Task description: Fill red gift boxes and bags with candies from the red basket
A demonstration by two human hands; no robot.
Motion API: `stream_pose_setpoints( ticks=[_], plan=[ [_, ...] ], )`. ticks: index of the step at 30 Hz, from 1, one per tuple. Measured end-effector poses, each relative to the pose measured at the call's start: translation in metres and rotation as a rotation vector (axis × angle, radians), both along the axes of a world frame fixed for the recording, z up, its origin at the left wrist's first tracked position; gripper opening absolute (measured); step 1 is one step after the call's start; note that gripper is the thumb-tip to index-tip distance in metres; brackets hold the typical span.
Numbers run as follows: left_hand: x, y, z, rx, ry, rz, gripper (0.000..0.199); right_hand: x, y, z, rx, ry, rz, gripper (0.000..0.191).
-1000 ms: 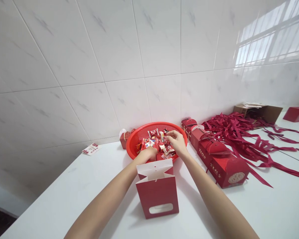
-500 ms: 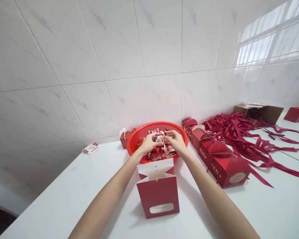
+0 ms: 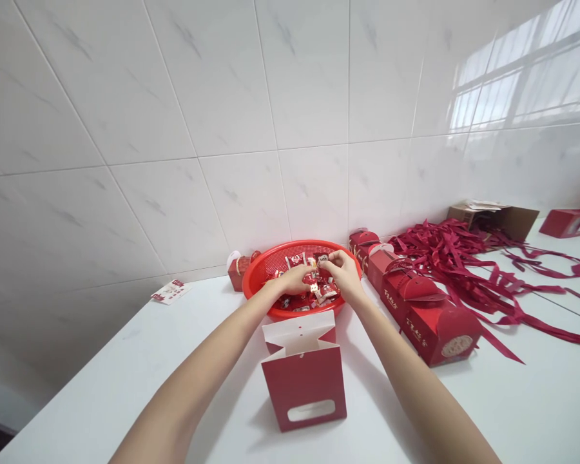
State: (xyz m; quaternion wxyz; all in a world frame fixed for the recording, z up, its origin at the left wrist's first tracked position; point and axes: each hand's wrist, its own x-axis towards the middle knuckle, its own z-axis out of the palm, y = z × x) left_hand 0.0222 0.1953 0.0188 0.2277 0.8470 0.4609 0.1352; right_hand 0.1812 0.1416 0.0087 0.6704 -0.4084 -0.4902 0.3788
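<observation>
Both of my hands are inside a red plastic basket (image 3: 257,274) of small wrapped candies (image 3: 325,293). My left hand (image 3: 296,281) is over the left-middle part, fingers closed round a red-wrapped candy (image 3: 310,278) that they partly hide. On the right side, my right hand (image 3: 344,273) has thumb and fingers pinched at a dark-wrapped candy (image 3: 321,258). Between my forearms a red paper gift box (image 3: 303,386) stands upright with its top open. It has an oval window low on its front; its inner floor is hidden.
Filled-shape red gift boxes (image 3: 415,316) stand in a row right of the basket. Beyond them lie a heap of dark red ribbons (image 3: 444,248) and a cardboard box (image 3: 519,222). A small red box (image 3: 238,270) and a printed card (image 3: 171,292) are at the left, near the tiled wall.
My left hand has turned palm-down and reaches lower among the candies. My right hand has shifted slightly, its fingers now at a dark-wrapped candy. The view has moved a little.
</observation>
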Motion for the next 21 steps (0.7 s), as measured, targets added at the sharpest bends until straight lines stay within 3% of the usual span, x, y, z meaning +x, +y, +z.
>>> stream_pose_setpoints(
  ticks=[3,8,10,15,21],
  plan=[
    [0.003,0.008,-0.004,-0.011,0.154,-0.017,0.037,0.000,0.001,0.000,-0.005,-0.003,0.043,0.024],
    [0.003,0.011,-0.011,-0.005,0.140,-0.007,0.031,0.000,0.005,-0.002,0.002,0.006,0.022,0.026],
    [0.001,0.011,-0.008,0.024,-0.001,0.004,0.035,0.001,0.006,-0.003,-0.006,-0.011,0.009,0.025],
    [-0.007,0.008,0.003,0.027,-0.601,-0.007,0.052,0.002,0.005,-0.004,-0.024,-0.042,0.031,0.024],
    [-0.007,0.000,0.005,-0.173,-0.715,-0.063,0.061,0.001,0.006,-0.006,-0.001,-0.028,0.117,0.028]
  ],
)
